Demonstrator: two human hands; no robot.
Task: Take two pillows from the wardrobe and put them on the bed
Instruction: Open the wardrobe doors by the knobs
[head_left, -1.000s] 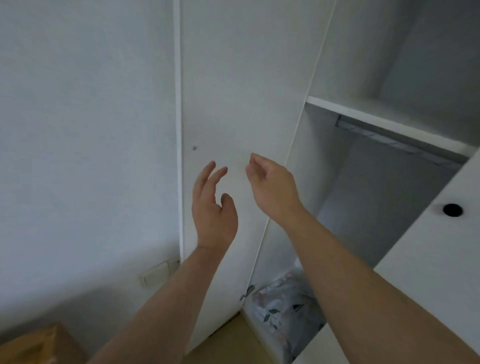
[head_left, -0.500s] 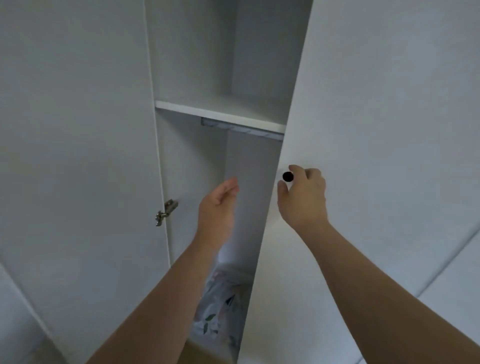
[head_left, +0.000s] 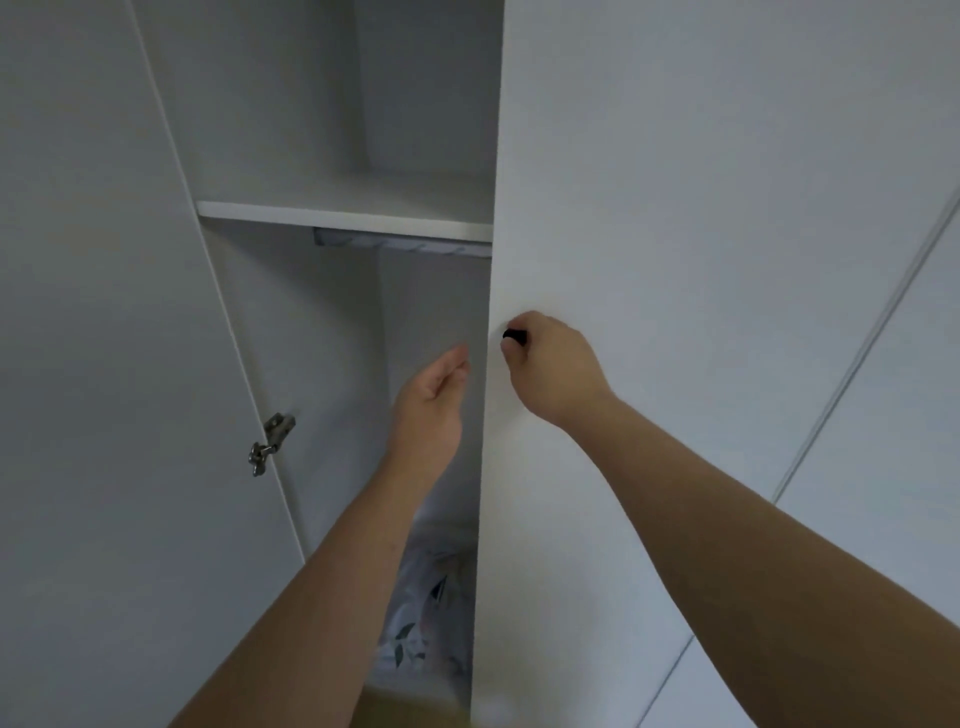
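Hands differ — right hand (head_left: 553, 371) pinches black knob (head_left: 515, 336), left hand (head_left: 428, 410) loosely open — pillow (head_left: 423, 618) orientation unclear

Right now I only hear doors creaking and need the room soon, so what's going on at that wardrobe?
A person is at the white wardrobe, getting its doors out of the way. The right hand grips the small black knob on the right door, which covers part of the opening. The left hand reaches empty into the gap. A leaf-patterned pillow lies at the bottom inside, untouched. The shelf above looks bare.
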